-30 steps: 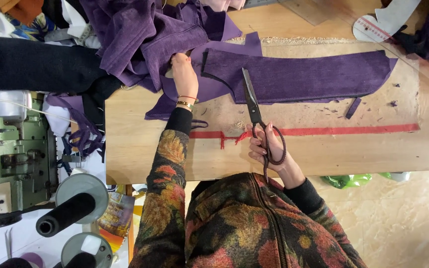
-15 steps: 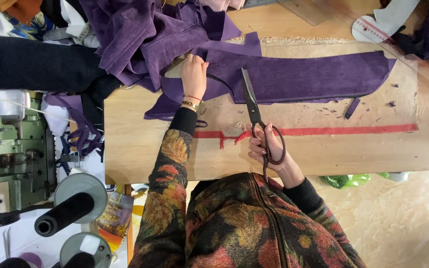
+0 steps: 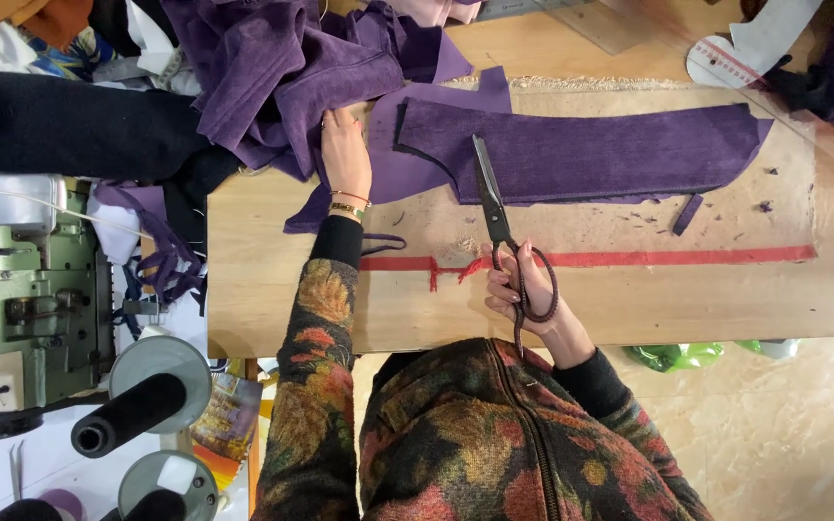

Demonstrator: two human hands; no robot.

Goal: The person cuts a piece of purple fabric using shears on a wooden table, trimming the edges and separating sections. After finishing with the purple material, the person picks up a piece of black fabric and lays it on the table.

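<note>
Your right hand is closed through the handles of the scissors, blades nearly shut, tips on the purple fabric strip lying across the wooden table. Your left hand lies flat and open on the purple fabric pile. Since half a second ago, that hand has moved left, off the strip's edge.
</note>
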